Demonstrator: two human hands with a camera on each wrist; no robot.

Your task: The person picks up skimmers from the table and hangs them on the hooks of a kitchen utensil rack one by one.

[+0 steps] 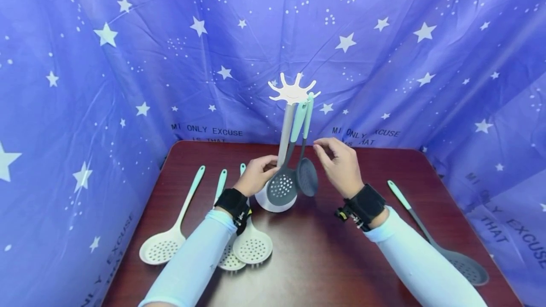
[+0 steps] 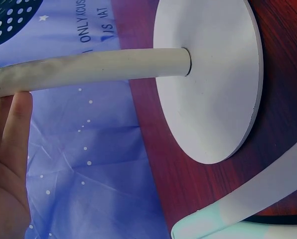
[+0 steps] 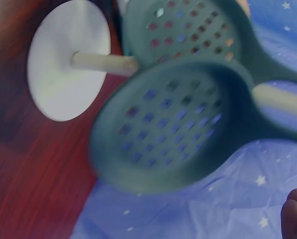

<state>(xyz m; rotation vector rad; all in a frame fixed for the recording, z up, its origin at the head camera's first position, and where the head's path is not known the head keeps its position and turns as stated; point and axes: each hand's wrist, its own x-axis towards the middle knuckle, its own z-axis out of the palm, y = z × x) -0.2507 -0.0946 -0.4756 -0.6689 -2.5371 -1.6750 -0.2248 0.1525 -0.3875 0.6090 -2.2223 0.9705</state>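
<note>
A white utensil stand (image 1: pixel 285 139) with a spoked top (image 1: pixel 293 92) and a round base (image 2: pixel 208 114) stands on the table. My left hand (image 1: pixel 256 174) holds its post low down, fingers at the post in the left wrist view. From the top hang two dark grey utensils with mint handles: a skimmer (image 1: pixel 282 187) with a holed head, and a deeper holed strainer spoon (image 3: pixel 163 124) on the right. To the right of them my right hand (image 1: pixel 340 165) is raised, holding nothing, its fingers loosely bent and apart from the utensils.
On the dark red table (image 1: pixel 324 259), a pale skimmer (image 1: pixel 164 246) lies at the left. Two more pale holed utensils lie by the left forearm, one with a round head (image 1: pixel 252 246). A dark grey slotted turner (image 1: pixel 469 266) lies at the right, partly behind the right sleeve. Blue star-patterned curtains (image 1: pixel 264 51) surround the table.
</note>
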